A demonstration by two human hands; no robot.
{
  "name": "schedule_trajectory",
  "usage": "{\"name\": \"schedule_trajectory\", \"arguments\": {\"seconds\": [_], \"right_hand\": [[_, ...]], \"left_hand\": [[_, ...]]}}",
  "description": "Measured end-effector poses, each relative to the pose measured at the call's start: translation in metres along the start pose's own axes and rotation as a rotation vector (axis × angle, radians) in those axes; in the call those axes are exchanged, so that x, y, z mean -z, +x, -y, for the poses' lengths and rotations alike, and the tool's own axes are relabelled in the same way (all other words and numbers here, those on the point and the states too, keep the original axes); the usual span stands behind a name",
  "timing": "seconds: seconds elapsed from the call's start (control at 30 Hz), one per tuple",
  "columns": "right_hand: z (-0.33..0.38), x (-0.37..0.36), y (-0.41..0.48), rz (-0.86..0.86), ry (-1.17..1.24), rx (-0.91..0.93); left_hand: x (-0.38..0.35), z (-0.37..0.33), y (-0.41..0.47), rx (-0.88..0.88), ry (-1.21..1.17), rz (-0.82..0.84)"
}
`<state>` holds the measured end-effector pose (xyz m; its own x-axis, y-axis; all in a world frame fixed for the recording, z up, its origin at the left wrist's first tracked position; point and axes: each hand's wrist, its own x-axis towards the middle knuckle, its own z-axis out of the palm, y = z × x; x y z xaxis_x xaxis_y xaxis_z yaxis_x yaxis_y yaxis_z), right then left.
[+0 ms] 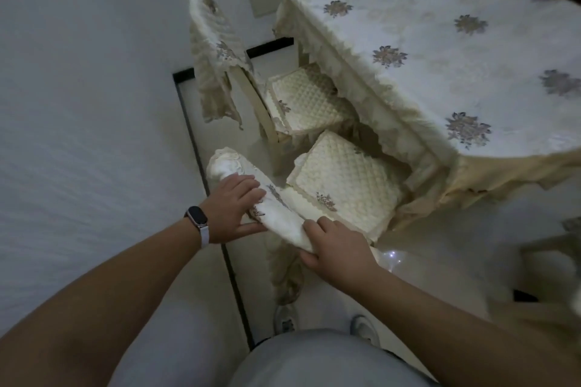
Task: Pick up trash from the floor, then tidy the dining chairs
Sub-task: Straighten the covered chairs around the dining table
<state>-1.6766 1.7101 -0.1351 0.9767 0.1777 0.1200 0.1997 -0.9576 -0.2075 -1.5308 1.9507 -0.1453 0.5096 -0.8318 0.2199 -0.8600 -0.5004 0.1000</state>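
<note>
Two dining chairs with cream quilted seat cushions stand at the table. The near chair's backrest (pixel 276 207), in a white embroidered cover, is right in front of me. My left hand (pixel 234 210), with a watch on its wrist, grips the backrest's left part. My right hand (pixel 333 248) grips its right end. The near seat cushion (pixel 345 182) sits partly under the tablecloth's edge. The far chair (pixel 213 50) stands further back, its seat (pixel 308 97) partly under the table. No trash shows on the floor.
The dining table (pixel 440 41) under a floral cream tablecloth fills the upper right. A white wall (pixel 78 104) runs along the left, close to the chairs. Glossy tile floor (pixel 440 254) with a dark border strip lies below. Another chair's part (pixel 562 245) shows at the right edge.
</note>
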Motion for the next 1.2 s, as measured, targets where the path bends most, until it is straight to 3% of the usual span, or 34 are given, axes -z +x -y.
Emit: {"name": "schedule_trajectory", "arguments": {"seconds": [0.23,0.5,0.87,1.2], "right_hand": [[0.014,-0.010,0.001,-0.113,-0.040,-0.081],[0.003,-0.016,0.000,-0.205,-0.026,-0.081],[-0.049,0.023,0.043,-0.389,-0.043,-0.178],[-0.105,0.052,0.090,-0.424,-0.122,-0.223]], "left_hand": [[-0.015,0.017,0.009,-0.105,-0.046,-0.156],[-0.019,0.025,0.025,-0.182,-0.077,-0.212],[0.001,0.032,0.113,-0.079,-0.146,-0.295],[0.010,0.042,0.194,-0.041,-0.200,-0.312]]}}
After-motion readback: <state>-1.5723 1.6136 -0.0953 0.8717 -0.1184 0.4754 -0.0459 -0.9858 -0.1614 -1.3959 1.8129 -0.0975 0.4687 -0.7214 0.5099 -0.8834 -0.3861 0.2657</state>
